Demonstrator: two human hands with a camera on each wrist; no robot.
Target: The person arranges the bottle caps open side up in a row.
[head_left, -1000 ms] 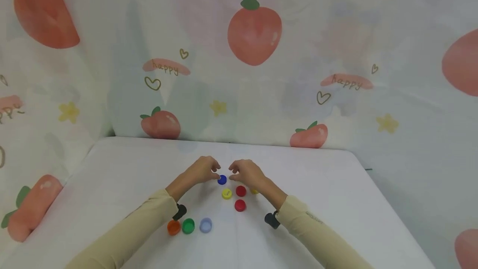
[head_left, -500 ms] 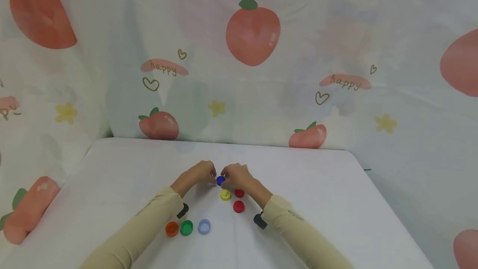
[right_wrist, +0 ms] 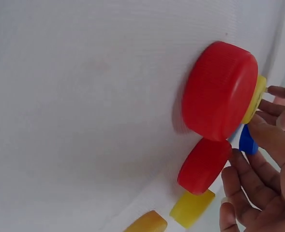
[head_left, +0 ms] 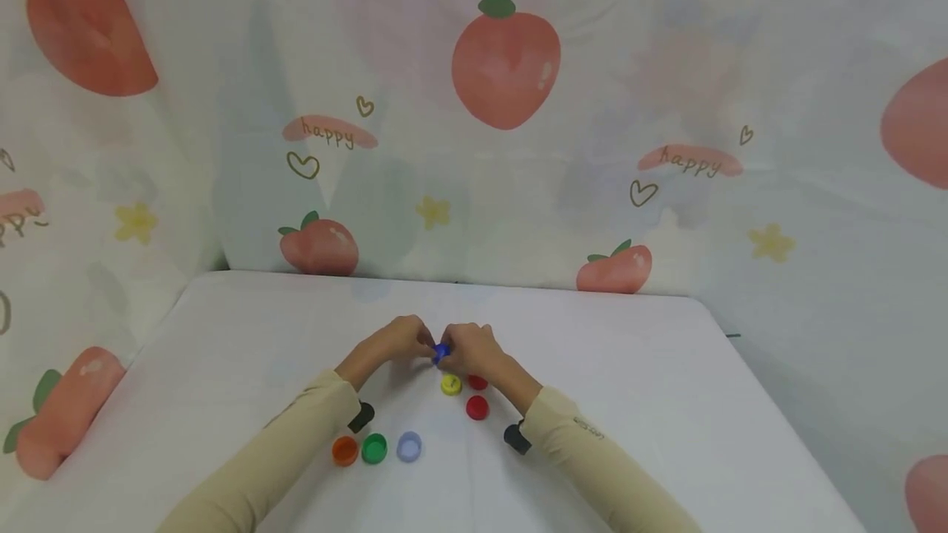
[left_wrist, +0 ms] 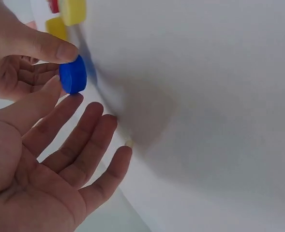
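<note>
A blue bottle cap (left_wrist: 73,76) is held between both hands, tilted on its edge. My right hand (head_left: 472,349) pinches it, its thumb on the cap's upper edge in the left wrist view. From the other side my left hand (head_left: 403,338) holds the lower edge with thumb and index fingertips; its other fingers are spread and loosely bent. A yellow cap (head_left: 451,385) lies on the table just in front of the hands. Two red caps (head_left: 477,408) (right_wrist: 219,92) are beside it, one partly hidden by the right wrist in the head view.
Orange (head_left: 345,451), green (head_left: 374,448) and pale blue (head_left: 409,447) caps stand hollow side up in a row nearer the body. Another yellow cap (right_wrist: 192,208) and an orange-yellow cap (right_wrist: 147,223) show in the right wrist view. The white table (head_left: 629,401) meets a patterned curtain behind.
My right hand has moved left and my hands have come together round the blue cap. The cap, earlier flat on the table, is now held tilted between the fingers.
</note>
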